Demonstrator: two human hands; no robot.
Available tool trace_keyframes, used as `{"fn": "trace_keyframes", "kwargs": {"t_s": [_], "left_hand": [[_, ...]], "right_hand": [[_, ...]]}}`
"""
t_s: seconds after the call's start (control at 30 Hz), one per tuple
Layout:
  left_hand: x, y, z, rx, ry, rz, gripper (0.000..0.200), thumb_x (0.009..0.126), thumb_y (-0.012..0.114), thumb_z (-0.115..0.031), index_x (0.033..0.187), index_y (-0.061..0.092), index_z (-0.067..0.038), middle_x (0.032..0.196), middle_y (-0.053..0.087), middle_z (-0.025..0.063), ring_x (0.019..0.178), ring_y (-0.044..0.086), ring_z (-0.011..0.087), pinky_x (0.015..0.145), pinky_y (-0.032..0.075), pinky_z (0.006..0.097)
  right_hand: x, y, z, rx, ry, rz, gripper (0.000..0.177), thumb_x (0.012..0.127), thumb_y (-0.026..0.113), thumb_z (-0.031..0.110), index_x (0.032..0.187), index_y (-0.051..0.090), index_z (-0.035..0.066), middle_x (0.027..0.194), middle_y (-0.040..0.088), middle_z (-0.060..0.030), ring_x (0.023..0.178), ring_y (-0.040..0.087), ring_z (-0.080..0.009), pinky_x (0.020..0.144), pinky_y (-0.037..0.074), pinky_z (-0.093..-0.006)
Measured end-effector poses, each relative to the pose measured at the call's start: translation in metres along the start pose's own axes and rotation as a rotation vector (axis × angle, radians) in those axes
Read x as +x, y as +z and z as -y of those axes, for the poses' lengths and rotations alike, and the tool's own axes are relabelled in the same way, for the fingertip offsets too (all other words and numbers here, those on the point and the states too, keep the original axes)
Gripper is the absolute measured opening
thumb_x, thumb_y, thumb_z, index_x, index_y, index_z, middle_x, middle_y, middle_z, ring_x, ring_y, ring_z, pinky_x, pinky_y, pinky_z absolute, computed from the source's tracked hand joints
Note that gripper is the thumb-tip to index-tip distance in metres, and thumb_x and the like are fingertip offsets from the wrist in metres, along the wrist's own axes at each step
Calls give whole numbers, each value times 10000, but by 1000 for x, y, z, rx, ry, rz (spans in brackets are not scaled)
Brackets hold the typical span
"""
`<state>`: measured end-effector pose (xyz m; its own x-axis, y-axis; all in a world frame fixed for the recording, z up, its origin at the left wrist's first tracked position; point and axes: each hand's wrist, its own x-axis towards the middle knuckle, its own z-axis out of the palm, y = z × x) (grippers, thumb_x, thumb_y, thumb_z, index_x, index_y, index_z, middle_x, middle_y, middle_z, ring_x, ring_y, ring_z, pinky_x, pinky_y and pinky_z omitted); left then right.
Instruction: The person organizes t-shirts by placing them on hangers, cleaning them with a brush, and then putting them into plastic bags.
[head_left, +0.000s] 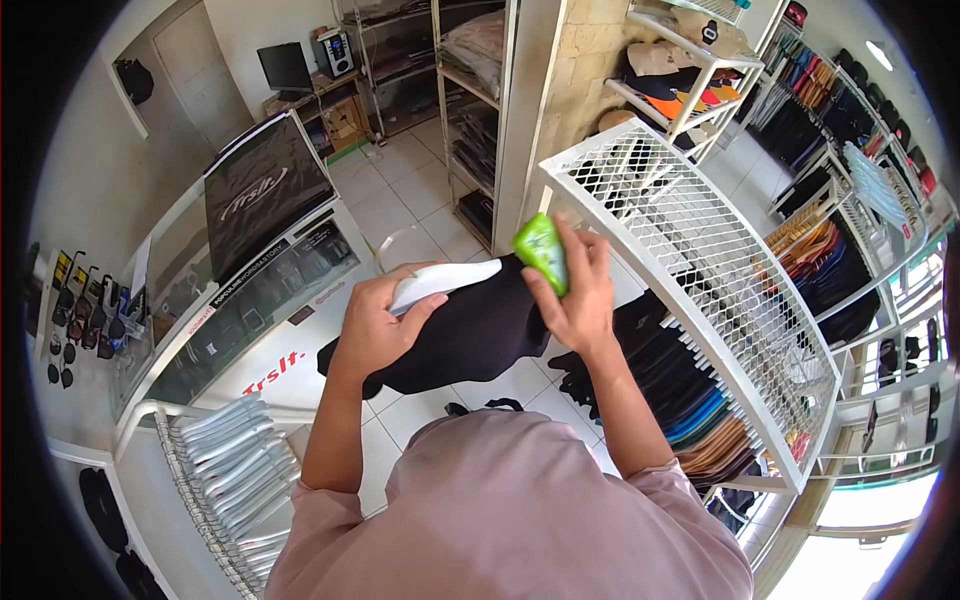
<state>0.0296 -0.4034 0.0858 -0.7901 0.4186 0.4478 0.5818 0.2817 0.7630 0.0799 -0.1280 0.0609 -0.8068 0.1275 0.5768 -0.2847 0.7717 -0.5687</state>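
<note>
My left hand point(383, 318) is closed around one end of a white hanger point(455, 276), thumb on the near side. A black garment point(450, 340) hangs just below the hanger, in front of my body; how it is attached is hidden. In my right hand point(583, 290) is a bright green packet point(541, 250) with pale printing, gripped between thumb and fingers. It is close to the hanger's right end and the garment's upper edge. I cannot make out what the packet contains.
White hangers point(235, 450) line a rail at lower left. A glass display counter point(270, 285) stands ahead on the left. To the right is a white mesh-topped rack point(690, 240) with dark and coloured clothes point(690, 390) beneath. Shelves point(470, 80) stand at the back.
</note>
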Motion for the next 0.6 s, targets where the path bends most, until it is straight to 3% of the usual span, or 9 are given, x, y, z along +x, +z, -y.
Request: {"fn": "trace_keyframes", "kwargs": {"t_s": [0.1,0.13,0.17,0.23,0.33,0.43,0.47,0.57,0.6], "left_hand": [[-4,-4,2,187,40,-9,251,923,824,-92,1156,783,-8,1014,818,137,811,763,218,781,577,306],[-6,-3,4,187,65,-57,236,906,835,-76,1135,803,-33,900,799,122,705,736,230,693,562,305],[-8,-5,4,199,96,-50,241,903,835,-73,1139,802,-36,882,790,121,689,727,227,673,551,309],[-10,-11,5,230,164,-39,254,898,836,-66,1148,799,-44,847,772,118,658,709,220,635,529,318],[-5,-11,8,377,305,-29,494,738,816,0,1220,796,-105,781,707,77,618,654,244,575,479,359],[0,-5,13,490,434,-39,634,635,753,1,1248,805,-153,776,677,34,640,639,245,564,473,375],[0,-4,16,523,472,-50,634,642,745,4,1252,805,-157,782,679,29,647,642,239,568,476,373],[0,-7,26,635,548,-78,640,675,736,-26,1297,801,-160,751,587,4,659,599,193,583,477,340],[0,-9,27,638,548,-84,627,683,737,-29,1292,803,-161,749,583,3,658,594,186,583,476,338]], "right_hand": [[11,15,-43,-98,38,-111,715,987,756,390,1578,500,79,1285,555,-272,1036,681,-450,883,591,-512],[17,27,-81,-157,57,-243,670,1005,734,378,1552,524,51,1258,566,-272,999,693,-449,855,595,-494],[21,22,-81,-186,334,-198,576,1049,687,309,1539,543,43,1217,596,-252,1037,659,-409,920,545,-501],[22,9,-81,-150,315,-288,566,1045,693,299,1524,559,29,1179,614,-236,1015,652,-390,926,536,-485],[21,-4,-40,-46,152,-268,592,975,757,286,1481,593,27,1177,606,-233,989,679,-413,908,563,-485],[18,-8,4,2,-91,-104,623,916,799,251,1465,615,23,1158,606,-221,971,668,-401,878,570,-473],[18,-3,4,-5,-73,-67,643,930,794,270,1493,595,32,1159,603,-230,962,683,-398,848,578,-480],[30,17,-63,-141,27,-255,647,952,786,300,1506,581,36,1168,605,-237,915,698,-393,794,589,-473],[35,15,-69,-179,216,-250,639,974,774,328,1503,577,28,1177,607,-243,924,690,-390,824,581,-473]]}}
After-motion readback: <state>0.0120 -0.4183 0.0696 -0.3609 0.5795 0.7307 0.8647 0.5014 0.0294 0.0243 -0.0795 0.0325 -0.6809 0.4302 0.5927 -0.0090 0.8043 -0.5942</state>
